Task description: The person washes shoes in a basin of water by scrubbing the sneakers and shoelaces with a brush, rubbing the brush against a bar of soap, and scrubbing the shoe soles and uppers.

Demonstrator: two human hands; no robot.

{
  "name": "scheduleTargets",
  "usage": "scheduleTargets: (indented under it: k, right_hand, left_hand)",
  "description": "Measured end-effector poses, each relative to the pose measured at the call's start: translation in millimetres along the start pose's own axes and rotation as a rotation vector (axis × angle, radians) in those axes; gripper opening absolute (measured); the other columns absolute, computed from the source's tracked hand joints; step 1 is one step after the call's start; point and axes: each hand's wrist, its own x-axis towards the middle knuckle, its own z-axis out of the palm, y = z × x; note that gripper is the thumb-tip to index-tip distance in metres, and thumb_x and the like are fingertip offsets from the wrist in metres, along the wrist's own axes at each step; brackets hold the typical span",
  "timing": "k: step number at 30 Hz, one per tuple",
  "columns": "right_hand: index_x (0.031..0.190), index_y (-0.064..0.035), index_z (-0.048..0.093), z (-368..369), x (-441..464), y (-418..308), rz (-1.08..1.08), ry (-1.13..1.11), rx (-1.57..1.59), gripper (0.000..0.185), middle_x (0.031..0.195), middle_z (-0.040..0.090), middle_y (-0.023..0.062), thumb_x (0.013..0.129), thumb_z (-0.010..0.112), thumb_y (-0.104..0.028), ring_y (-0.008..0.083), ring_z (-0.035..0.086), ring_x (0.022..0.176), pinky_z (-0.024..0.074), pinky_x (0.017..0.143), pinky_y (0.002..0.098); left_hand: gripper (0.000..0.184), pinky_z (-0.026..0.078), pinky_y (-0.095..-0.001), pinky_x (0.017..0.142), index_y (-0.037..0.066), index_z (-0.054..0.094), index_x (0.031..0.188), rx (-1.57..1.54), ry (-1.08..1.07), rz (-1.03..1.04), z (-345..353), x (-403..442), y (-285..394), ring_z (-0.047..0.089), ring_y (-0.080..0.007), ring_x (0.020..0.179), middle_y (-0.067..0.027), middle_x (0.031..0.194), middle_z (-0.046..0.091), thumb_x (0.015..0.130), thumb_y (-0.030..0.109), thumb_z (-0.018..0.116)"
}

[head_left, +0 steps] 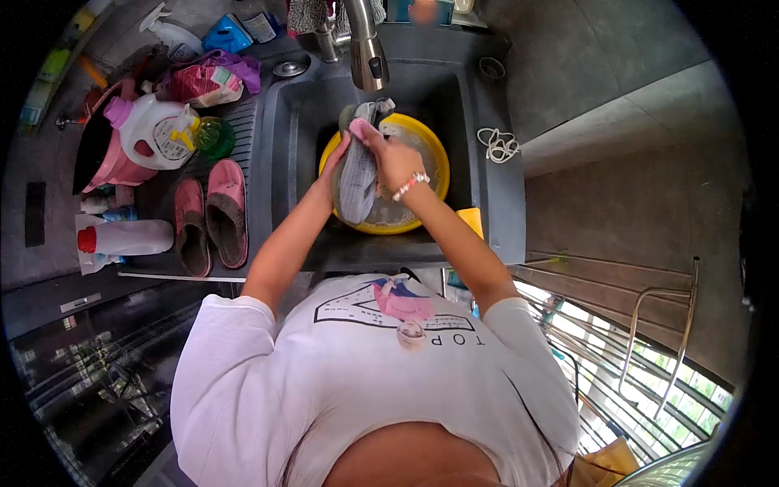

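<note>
A wet-looking grey slipper (358, 183) with an olive-green edge is held upright over a yellow basin (445, 154) of soapy water. My left hand (334, 166) grips its left edge, fingers closed along the side. On the other side, my right hand (398, 165), with a beaded bracelet at the wrist, is closed against the slipper's upper part. By those fingers shows a pink patch; I cannot tell whether it is a fingertip or a small thing held. The basin sits inside a dark sink (284, 162), beneath a metal faucet (369, 61).
Left of the sink, a pair of pink slippers (225, 207) stands beside a white jug (150, 130), a green pump bottle (213, 138) and a red-capped bottle (134, 237). A yellow sponge (471, 221) and a white cord (497, 144) lie on the right rim.
</note>
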Motion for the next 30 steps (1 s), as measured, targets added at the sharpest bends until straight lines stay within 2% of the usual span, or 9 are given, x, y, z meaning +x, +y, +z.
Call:
scheduleTargets:
  k: [2, 9, 12, 14, 15, 17, 23, 27, 30]
  right_hand:
    - [0.127, -0.0270, 0.043, 19, -9, 7, -0.030, 0.052, 0.138, 0.044, 0.080, 0.058, 0.0168, 0.085, 0.053, -0.021, 0.0362, 0.059, 0.068, 0.0470, 0.061, 0.0444]
    - [0.127, -0.0183, 0.044, -12, 2, -13, 0.219, -0.292, 0.316, 0.039, 0.085, 0.061, 0.0189, 0.088, 0.046, -0.019, 0.0330, 0.061, 0.068, 0.0486, 0.062, 0.0419]
    - [0.109, -0.0085, 0.056, 38, -1, 14, 0.046, 0.050, 0.213, 0.028, 0.076, 0.060, 0.0138, 0.090, 0.047, -0.026, 0.0235, 0.057, 0.061, 0.0470, 0.058, 0.0351]
    - [0.121, -0.0130, 0.049, 31, -32, -5, -0.021, -0.023, 0.179, 0.034, 0.077, 0.060, 0.0183, 0.089, 0.046, -0.025, 0.0311, 0.058, 0.059, 0.0467, 0.055, 0.0406]
    - [0.126, -0.0153, 0.045, 20, -49, -19, -0.022, -0.093, 0.148, 0.037, 0.077, 0.060, 0.0201, 0.089, 0.045, -0.024, 0.0347, 0.058, 0.059, 0.0465, 0.054, 0.0432]
    - [0.130, -0.0176, 0.041, -2, -52, -26, 0.055, -0.229, 0.084, 0.041, 0.078, 0.060, 0.0211, 0.089, 0.045, -0.023, 0.0379, 0.058, 0.059, 0.0461, 0.053, 0.0455]
    - [0.129, -0.0221, 0.043, 8, -27, 0, 0.071, 0.134, 0.224, 0.041, 0.068, 0.059, 0.0212, 0.088, 0.045, -0.025, 0.0372, 0.058, 0.059, 0.0477, 0.058, 0.0447]
    - [0.129, -0.0237, 0.043, 1, -32, -13, 0.197, -0.171, 0.034, 0.042, 0.071, 0.060, 0.0182, 0.087, 0.046, -0.026, 0.0373, 0.058, 0.062, 0.0484, 0.058, 0.0443]
    - [0.129, -0.0225, 0.042, 9, -27, -1, 0.042, 0.014, 0.031, 0.041, 0.066, 0.059, 0.0202, 0.088, 0.043, -0.028, 0.0364, 0.058, 0.054, 0.0475, 0.052, 0.0469]
  left_hand:
    - [0.068, 0.048, -0.0470, 0.078, 0.007, 0.048, 0.118, -0.078, 0.181, 0.089, 8, 4, 1, 0.058, -0.0333, 0.090, -0.0159, 0.106, 0.058, 0.080, 0.063, 0.045]
    - [0.072, 0.044, -0.0416, 0.088, 0.010, 0.046, 0.124, 0.012, 0.106, 0.077, 1, -7, -3, 0.055, -0.0301, 0.099, -0.0131, 0.112, 0.056, 0.077, 0.065, 0.047]
    - [0.075, 0.040, -0.0434, 0.093, 0.010, 0.044, 0.127, -0.001, 0.167, 0.116, -3, 4, -1, 0.051, -0.0304, 0.107, -0.0124, 0.118, 0.053, 0.077, 0.065, 0.048]
    - [0.074, 0.040, -0.0429, 0.093, 0.008, 0.044, 0.125, -0.026, -0.335, -0.064, -14, 1, 16, 0.051, -0.0309, 0.107, -0.0139, 0.118, 0.052, 0.078, 0.064, 0.048]
    - [0.074, 0.040, -0.0429, 0.093, 0.008, 0.044, 0.125, -0.015, -0.360, -0.064, -6, 4, 14, 0.051, -0.0309, 0.107, -0.0139, 0.118, 0.052, 0.078, 0.064, 0.048]
    - [0.076, 0.046, -0.0448, 0.084, 0.009, 0.044, 0.126, 0.090, 0.084, 0.085, 5, 3, 2, 0.054, -0.0326, 0.101, -0.0151, 0.115, 0.054, 0.077, 0.067, 0.045]
    - [0.082, 0.041, -0.0446, 0.094, 0.008, 0.041, 0.129, 0.226, 0.152, 0.108, -7, 9, -4, 0.050, -0.0318, 0.109, -0.0165, 0.122, 0.050, 0.077, 0.071, 0.039]
    - [0.089, 0.040, -0.0441, 0.095, 0.009, 0.039, 0.130, 0.171, 0.175, 0.094, 6, 3, -11, 0.049, -0.0316, 0.111, -0.0159, 0.125, 0.047, 0.075, 0.077, 0.027]
    - [0.093, 0.036, -0.0427, 0.099, 0.008, 0.039, 0.131, 0.255, 0.313, 0.078, 21, 1, -8, 0.048, -0.0309, 0.113, -0.0165, 0.127, 0.046, 0.074, 0.079, 0.021]
